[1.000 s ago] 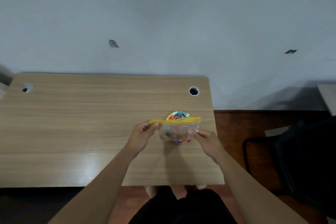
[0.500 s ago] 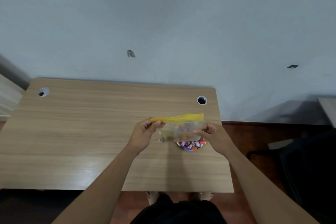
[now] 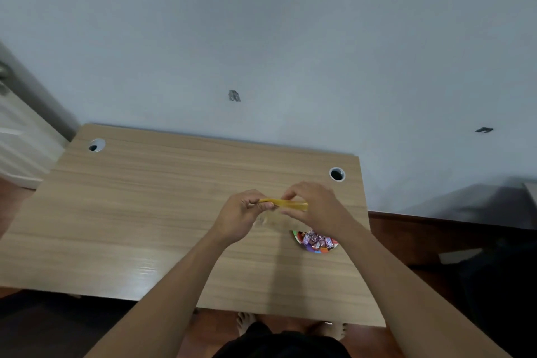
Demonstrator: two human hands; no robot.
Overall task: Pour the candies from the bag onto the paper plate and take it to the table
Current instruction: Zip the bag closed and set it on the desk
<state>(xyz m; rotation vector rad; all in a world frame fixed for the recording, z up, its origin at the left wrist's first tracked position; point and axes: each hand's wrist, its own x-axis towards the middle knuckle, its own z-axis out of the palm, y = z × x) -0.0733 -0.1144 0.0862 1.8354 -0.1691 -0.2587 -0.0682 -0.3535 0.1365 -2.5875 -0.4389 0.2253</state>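
Your left hand (image 3: 239,218) and right hand (image 3: 315,208) both pinch the bag (image 3: 286,204) by its yellow strip — fingers closed on it, above the bench (image 3: 145,212). Candies (image 3: 316,241) fill the paper plate (image 3: 297,237) just beside your right wrist.

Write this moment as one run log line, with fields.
stage: pouring done | left hand: on bag | right hand: on yellow zip strip | candies: on paper plate | plate: on desk

Bag (image 3: 276,219): clear film, yellow zip strip. Candies (image 3: 318,241): purple, red, white wrappers. Paper plate (image 3: 297,237): multicoloured rim. Surface (image 3: 145,212): light wood grain. Wall (image 3: 261,23): pale grey-blue.
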